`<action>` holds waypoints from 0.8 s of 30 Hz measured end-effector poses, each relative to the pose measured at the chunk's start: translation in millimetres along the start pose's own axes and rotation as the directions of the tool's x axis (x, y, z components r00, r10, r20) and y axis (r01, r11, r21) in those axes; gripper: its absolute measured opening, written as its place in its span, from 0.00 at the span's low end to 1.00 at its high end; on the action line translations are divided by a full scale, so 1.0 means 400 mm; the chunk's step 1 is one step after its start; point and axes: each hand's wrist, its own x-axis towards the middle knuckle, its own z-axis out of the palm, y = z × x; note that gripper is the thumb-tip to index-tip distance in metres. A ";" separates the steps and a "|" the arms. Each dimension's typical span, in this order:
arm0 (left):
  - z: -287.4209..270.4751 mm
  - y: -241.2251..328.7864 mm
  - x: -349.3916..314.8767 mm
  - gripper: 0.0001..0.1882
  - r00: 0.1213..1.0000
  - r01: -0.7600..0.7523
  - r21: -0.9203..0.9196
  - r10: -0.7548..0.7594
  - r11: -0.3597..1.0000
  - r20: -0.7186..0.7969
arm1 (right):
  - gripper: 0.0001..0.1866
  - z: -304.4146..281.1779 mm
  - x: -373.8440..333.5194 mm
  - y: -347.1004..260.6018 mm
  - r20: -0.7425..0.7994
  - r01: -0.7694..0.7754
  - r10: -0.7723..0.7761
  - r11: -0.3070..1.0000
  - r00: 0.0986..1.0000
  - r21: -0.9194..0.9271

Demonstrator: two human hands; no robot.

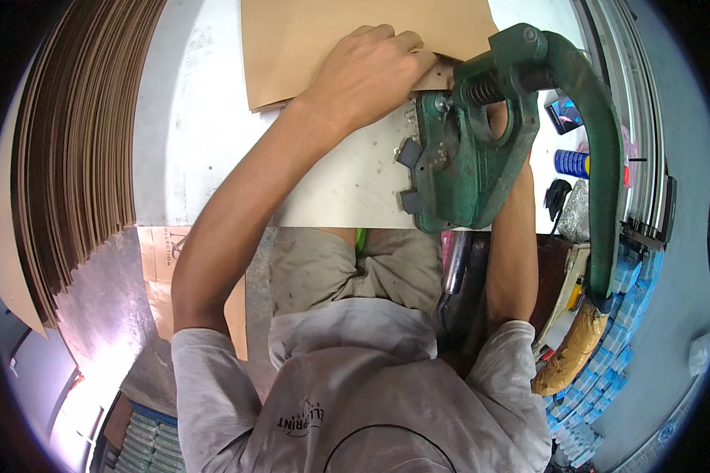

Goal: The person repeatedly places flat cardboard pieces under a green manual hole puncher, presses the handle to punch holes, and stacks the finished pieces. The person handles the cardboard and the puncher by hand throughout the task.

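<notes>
A green lever press (481,150) of cast metal stands on the white tabletop in front of me, its long curved lever (603,158) reaching down toward my right side. Brown cardboard sheets (292,47) lie beyond it, with their near corner at the press head. My left hand (375,75) is closed, its curled fingers gripping the raised edge of the cardboard beside the press. Behind the press, my right hand (497,120) shows only in a small part through the frame's gap; its fingers are hidden. Tiny loose metal bits (402,150) are scattered left of the press base.
Tall stacked cardboard sheets (79,158) stand at the left. Right of the press lie a blue can (572,163), a black item (558,195) and a clear plastic bag (576,213). Tan tape wraps the lever's handle (572,355). Blue bundles (607,370) are stacked at lower right.
</notes>
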 end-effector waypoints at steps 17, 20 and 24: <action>0.009 0.096 -0.012 0.12 0.978 0.178 -0.139 -0.160 0.974 0.131 | 0.20 -0.095 -0.278 -0.445 0.263 0.442 -0.384 0.518 0.885 -0.732; 0.014 0.097 -0.015 0.12 0.979 0.177 -0.143 -0.158 0.974 0.131 | 0.28 -0.010 -0.362 -0.448 0.648 0.701 -0.266 0.282 0.713 -0.655; 0.012 0.107 -0.013 0.14 0.975 0.196 -0.175 -0.172 0.965 0.142 | 0.37 0.076 -0.393 -0.367 0.826 0.811 -0.035 0.215 0.563 -0.544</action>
